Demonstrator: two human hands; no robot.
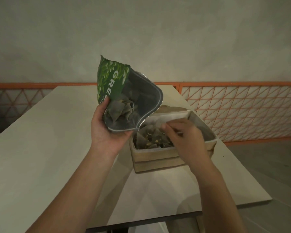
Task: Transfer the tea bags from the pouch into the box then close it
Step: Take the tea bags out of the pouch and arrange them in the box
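Wall (pixel 141 31): we see plain grey-green plaster, dim light.
Railing (pixel 242 111): orange frame w/ triangle mesh, runs along wall base.
Table (pixel 40 148): pale, smooth top; we're right at its near edge.
Floor (pixel 267 165): grey, rt of table.

Left grip (pixel 107 132) curled and raised; right grip (pixel 183 138) curled lower.

Dim, warm-greenish light with dark vignetting in the corners; the arms cast soft double shadows on the pale tabletop (pixel 40 157), wide-angle bending curves its edges, and fine detail stays soft and slightly smeared
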